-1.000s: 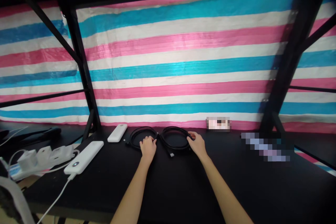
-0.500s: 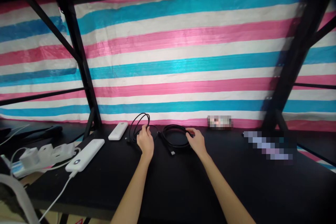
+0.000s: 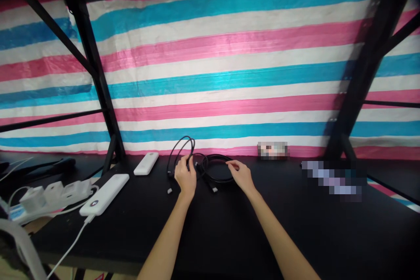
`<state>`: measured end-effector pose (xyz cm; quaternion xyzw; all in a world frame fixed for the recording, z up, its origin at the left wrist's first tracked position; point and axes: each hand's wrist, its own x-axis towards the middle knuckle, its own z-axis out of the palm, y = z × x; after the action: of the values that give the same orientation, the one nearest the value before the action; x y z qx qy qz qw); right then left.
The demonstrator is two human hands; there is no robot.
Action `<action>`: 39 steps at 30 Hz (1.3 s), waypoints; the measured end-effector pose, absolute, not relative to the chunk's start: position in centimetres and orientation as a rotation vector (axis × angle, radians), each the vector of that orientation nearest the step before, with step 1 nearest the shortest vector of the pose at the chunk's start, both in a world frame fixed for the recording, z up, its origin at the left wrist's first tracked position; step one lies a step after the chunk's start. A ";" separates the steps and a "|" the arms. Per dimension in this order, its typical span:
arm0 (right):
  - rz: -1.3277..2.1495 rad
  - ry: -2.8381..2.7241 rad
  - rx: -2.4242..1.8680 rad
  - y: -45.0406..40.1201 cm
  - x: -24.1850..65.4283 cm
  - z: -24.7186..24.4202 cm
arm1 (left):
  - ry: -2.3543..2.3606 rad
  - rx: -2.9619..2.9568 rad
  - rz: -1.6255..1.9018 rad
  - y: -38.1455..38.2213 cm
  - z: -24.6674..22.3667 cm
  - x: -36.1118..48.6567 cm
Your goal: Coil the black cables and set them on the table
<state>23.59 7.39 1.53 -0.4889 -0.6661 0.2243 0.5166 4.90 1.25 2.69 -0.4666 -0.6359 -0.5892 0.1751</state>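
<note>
My left hand [image 3: 185, 178] is closed on a looped black cable [image 3: 189, 140], whose loops rise above the fingers. One metal-tipped plug [image 3: 169, 190] hangs out to the left of that hand. Beside it a thicker black cable [image 3: 213, 180] lies coiled on the black tabletop, with a silver USB plug [image 3: 215, 190] pointing toward me. At the coil's right side my right hand [image 3: 242, 176] pinches the cable between thumb and fingers; the exact contact is partly hidden. A thin strand passes between the two cables.
To the left are a small white power bank [image 3: 146, 163], a larger white power bank [image 3: 104, 194] with a white cable plugged in, and a power strip [image 3: 22, 212] holding white chargers. Blurred-out items [image 3: 272, 151] stand at the back right. Black frame posts [image 3: 98, 74] flank a striped sheet [image 3: 229, 78].
My left hand has shifted slightly right with the looped cable, and a plug now shows below its loops. My right hand has moved slightly left over the coil. The view has shifted a little.
</note>
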 end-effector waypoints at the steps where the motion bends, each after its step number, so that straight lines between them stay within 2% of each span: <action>1: 0.573 -1.599 -1.175 7.2 23.4 1.6 | -1.860 -1.391 -1.623 1.1 2.7 5.2; 7: 0.625 -1.616 -1.162 6.8 23.0 2.0 | -2.191 -1.742 -1.108 1.4 2.6 5.4; 13: 0.591 -1.638 -1.179 6.8 23.1 1.8 | -2.486 -1.240 -0.733 2.1 0.7 2.5; 16: 0.578 -1.658 -1.173 6.8 23.0 1.7 | -2.561 -1.250 -0.714 2.0 0.5 1.7; 25: 0.555 -1.661 -1.163 6.9 23.1 1.5 | -2.741 -1.403 -1.141 2.0 1.4 0.8; 32: 0.657 -1.589 -1.136 7.0 23.1 1.9 | -2.516 -1.508 -1.768 3.2 1.8 1.2; 37: 1.000 -1.426 -1.097 6.9 22.8 2.6 | -2.091 -1.687 -2.771 2.9 2.9 2.5; 39: 1.243 -1.315 -0.994 6.7 22.4 3.0 | -2.019 -1.694 -2.982 2.7 3.1 2.7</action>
<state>22.45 6.65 2.97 -0.4135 -0.5468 0.5168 0.5128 2.73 2.70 3.08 -0.3888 -0.4634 -0.6845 -0.4070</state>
